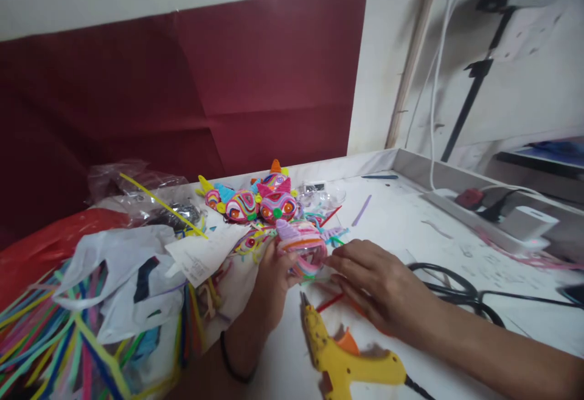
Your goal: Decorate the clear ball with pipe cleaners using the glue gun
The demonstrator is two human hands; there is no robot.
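My left hand [272, 278] is closed around a small clear plastic shape wrapped in pink, orange and lilac pipe cleaners [301, 238], with a lilac ear on top. Part of its clear surface still shows. My right hand [369, 278] is at its right edge, fingers bent together at the tips; whatever they pinch is hidden. Below both hands lies a yellow hot glue gun [351, 363], its nozzle pointing up toward the left hand. A red pipe cleaner [329, 302] lies under the right fingers.
Finished colourful pipe-cleaner animal heads [277, 205] sit behind the hands. Bundled pipe cleaners [50, 339], a white bag [123, 266] and a red bag [59, 235] crowd the left. A power strip [488, 220] and coiled black cable [447, 284] lie right.
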